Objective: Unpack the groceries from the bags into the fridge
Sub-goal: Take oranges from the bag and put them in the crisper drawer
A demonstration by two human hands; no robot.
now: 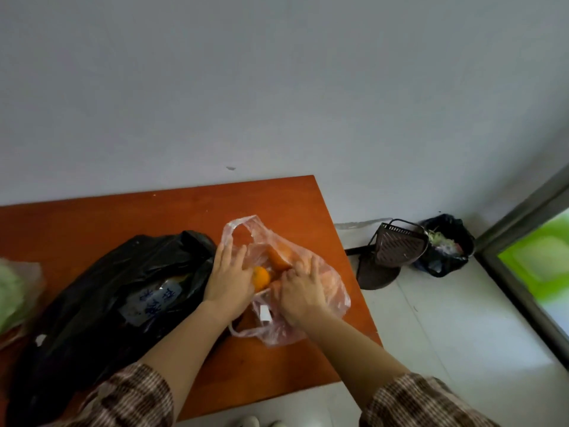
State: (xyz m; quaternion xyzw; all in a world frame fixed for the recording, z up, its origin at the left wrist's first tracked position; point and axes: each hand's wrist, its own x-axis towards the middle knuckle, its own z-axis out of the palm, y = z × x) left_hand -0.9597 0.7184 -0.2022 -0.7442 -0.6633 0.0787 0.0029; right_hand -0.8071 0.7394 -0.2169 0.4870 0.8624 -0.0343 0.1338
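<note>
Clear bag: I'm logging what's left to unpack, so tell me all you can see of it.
The clear bag is thin, pinkish, see-through plastic with loop handles, crumpled and lying open on the table, near its right end, beside the black bag. An orange and other orange produce show inside, plus a white label. The left hand rests on its left side; the right hand grips its plastic.

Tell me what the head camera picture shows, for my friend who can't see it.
A person's left hand and right hand are at the mouth of a clear plastic bag with an orange inside, on a reddish wooden table. A black bag lies just left of it.
</note>
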